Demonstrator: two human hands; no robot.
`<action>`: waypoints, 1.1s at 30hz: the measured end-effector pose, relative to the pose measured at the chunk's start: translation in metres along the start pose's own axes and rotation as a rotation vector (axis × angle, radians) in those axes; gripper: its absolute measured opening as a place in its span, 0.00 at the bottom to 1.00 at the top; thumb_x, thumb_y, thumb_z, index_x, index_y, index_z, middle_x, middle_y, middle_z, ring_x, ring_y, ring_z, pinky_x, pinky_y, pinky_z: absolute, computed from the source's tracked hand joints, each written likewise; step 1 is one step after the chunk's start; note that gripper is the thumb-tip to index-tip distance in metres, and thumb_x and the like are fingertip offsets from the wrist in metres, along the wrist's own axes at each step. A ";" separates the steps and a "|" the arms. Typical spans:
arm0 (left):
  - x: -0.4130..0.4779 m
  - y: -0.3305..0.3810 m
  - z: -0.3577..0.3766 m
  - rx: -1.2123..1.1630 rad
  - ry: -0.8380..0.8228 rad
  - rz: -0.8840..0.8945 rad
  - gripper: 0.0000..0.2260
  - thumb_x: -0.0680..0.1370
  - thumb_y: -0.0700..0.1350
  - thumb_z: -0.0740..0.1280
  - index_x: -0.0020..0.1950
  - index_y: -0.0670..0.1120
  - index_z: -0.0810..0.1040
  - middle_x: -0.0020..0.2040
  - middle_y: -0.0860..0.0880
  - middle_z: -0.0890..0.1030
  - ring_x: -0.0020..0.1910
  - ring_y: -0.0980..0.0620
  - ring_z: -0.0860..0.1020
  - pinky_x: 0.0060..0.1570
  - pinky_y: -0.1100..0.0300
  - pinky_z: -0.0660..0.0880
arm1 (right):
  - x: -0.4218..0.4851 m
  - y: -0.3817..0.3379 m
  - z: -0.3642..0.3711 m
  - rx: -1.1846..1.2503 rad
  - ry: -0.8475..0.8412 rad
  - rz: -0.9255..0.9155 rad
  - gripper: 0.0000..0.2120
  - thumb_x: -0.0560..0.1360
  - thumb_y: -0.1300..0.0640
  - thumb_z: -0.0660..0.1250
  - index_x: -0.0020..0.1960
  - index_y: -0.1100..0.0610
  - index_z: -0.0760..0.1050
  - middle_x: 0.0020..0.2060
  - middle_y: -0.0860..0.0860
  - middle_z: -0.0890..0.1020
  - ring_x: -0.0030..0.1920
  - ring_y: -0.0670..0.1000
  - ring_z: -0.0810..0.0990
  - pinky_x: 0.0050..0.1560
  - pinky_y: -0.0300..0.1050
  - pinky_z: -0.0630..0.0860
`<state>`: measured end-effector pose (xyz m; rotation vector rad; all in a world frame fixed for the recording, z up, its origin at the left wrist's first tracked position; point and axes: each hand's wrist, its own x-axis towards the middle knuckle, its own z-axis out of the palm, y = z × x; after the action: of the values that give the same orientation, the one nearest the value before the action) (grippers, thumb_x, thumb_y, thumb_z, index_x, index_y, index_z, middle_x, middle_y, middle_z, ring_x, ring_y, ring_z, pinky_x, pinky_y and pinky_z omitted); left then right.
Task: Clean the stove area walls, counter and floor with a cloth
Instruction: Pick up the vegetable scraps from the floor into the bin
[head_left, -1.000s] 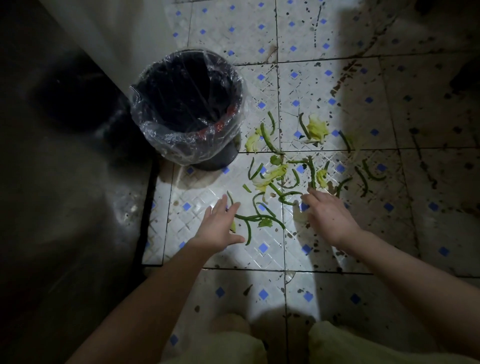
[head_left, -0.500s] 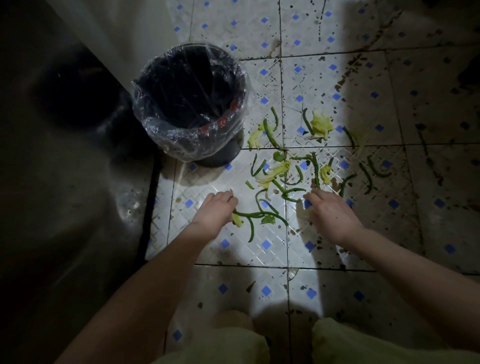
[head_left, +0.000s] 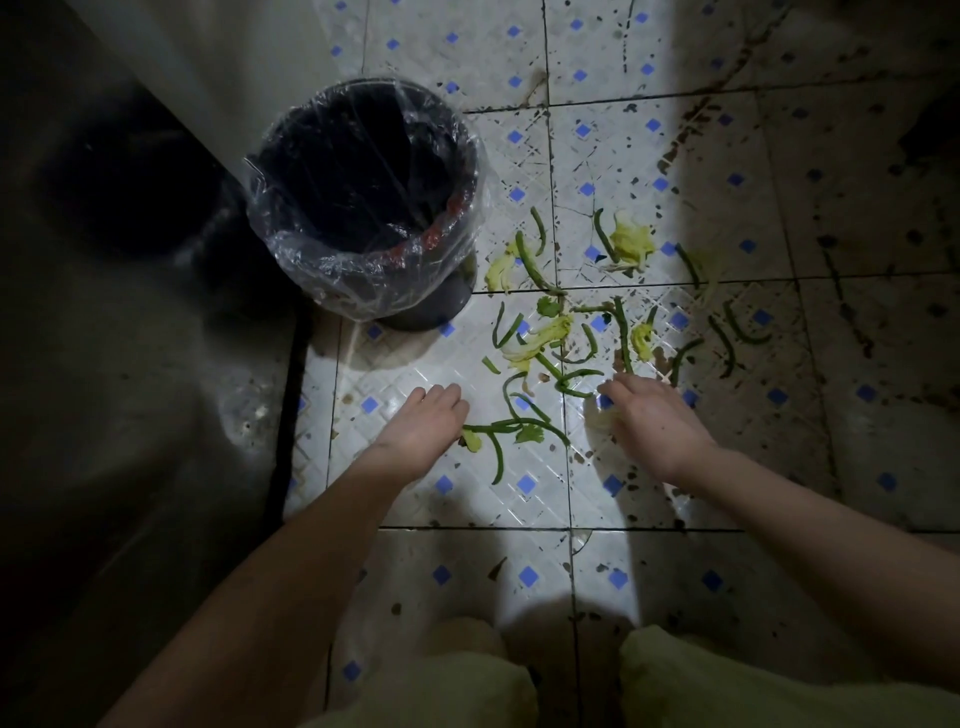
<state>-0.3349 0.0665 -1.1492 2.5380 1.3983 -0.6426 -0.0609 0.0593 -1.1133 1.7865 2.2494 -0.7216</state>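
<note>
A person is gathering green strips and pale leaf scraps (head_left: 540, 338) from the stained white-and-blue tiled floor (head_left: 519, 512), centre frame, no cloth showing. The left hand (head_left: 426, 423) is curling, grip unclear; the right hand (head_left: 657, 423) is lying flat-fingered. Slippery scraps could smear, or miss the bag-lined black bin (head_left: 363, 280), upper left.

Left hand (head_left: 423, 423) and right hand (head_left: 655, 422) reach into green vegetable scraps (head_left: 546, 333) on the stained floor (head_left: 613, 150) (lined bin (head_left: 363, 283) nearby)
</note>
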 end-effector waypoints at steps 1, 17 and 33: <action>-0.001 0.001 0.001 -0.001 0.004 0.001 0.13 0.75 0.36 0.63 0.58 0.45 0.69 0.56 0.46 0.71 0.54 0.47 0.70 0.54 0.55 0.66 | 0.000 0.000 0.000 -0.002 0.002 -0.002 0.24 0.74 0.66 0.58 0.69 0.55 0.65 0.68 0.52 0.70 0.67 0.52 0.68 0.72 0.51 0.62; 0.002 0.019 -0.002 -0.057 -0.030 -0.144 0.20 0.71 0.33 0.68 0.60 0.45 0.68 0.57 0.46 0.72 0.57 0.46 0.72 0.55 0.55 0.67 | -0.002 -0.004 -0.001 -0.012 0.012 -0.029 0.24 0.74 0.69 0.56 0.68 0.56 0.66 0.66 0.53 0.70 0.66 0.53 0.68 0.72 0.51 0.60; -0.022 0.019 0.007 -0.393 0.116 -0.236 0.03 0.77 0.39 0.60 0.48 0.46 0.70 0.43 0.49 0.73 0.46 0.46 0.73 0.47 0.56 0.64 | 0.002 -0.007 0.003 -0.036 0.032 -0.053 0.21 0.74 0.68 0.57 0.66 0.56 0.68 0.64 0.53 0.72 0.64 0.53 0.70 0.68 0.48 0.63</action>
<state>-0.3309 0.0366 -1.1469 2.1520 1.6870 -0.2228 -0.0682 0.0590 -1.1149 1.7413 2.3230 -0.6619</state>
